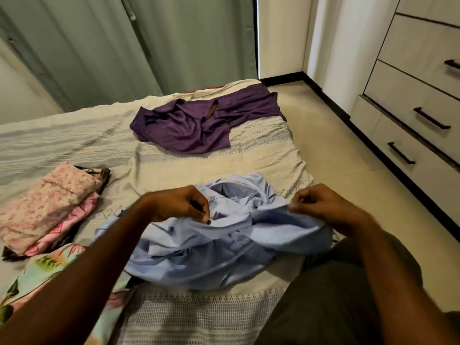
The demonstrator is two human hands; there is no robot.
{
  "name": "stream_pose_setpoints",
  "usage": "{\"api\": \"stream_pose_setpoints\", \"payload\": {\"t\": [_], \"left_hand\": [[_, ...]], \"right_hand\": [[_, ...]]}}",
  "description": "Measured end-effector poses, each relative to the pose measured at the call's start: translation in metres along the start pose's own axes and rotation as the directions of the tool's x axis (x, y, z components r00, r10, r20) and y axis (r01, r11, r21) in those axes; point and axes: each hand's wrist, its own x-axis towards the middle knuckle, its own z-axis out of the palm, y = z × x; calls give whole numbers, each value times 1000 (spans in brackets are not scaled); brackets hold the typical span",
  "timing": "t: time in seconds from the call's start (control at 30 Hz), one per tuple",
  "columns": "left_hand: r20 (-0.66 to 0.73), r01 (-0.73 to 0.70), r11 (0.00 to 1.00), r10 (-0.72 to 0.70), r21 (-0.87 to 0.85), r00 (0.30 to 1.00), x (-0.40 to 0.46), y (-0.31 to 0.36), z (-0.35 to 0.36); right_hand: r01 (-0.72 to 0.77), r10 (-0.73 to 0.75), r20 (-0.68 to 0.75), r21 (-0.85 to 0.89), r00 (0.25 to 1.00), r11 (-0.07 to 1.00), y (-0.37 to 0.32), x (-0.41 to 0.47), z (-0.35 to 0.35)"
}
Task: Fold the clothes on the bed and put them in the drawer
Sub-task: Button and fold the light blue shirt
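Currently you work at the near edge of the bed (74, 135), which serves as the folding surface. The drawers (418, 115) stand to your right across a strip of floor; all appear closed, so the destination is not yet prepared.

The purple garment (189, 125) lies spread and unfolded at the far end, well apart from your hands, and looks to be waiting its turn. The folded stack (47, 205), pink on top, sits at the left, probably kept there so finished items stay off the working area. A floral cloth (37, 272) lies just beside it, near your left forearm.

The blue garment (214, 247) is the item in hand. It lies bunched on the bed directly in front of you, its upper edge lifted. Its long axis runs roughly left to right, along the line between your hands. Which end is the collar cannot be told.

Your left hand (181, 204) pinches that upper edge with curled fingers; your right hand (321, 202) pinches the same edge further right. This two-point grip likely serves to stretch the edge straight before folding.
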Motion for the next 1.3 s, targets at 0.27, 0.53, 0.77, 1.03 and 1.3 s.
{"api": "stream_pose_setpoints", "payload": {"t": [0.27,0.53,0.77,1.03,1.3], "left_hand": [[-655,64,957,146,285,741,49,53,-83],[-919,-291,877,331,383,-213,48,149,-70],[-952,-349,933,20,-93,307,94,32,101],[-834,-482,726,-230,-490,502,98,16,183],[-838,-489,708,-279,-509,469,99,23,201]], "right_hand": [[-135,143,11,-261,990,956,-75,89,-40],[304,-570,-773,-492,279,816,-168,114,3],[-138,-94,-672,-283,735,949,-23,64,101],[-95,153,-703,121,695,988,30,10,120],[-92,201,-586,212,785,973,33,3,120]]}}
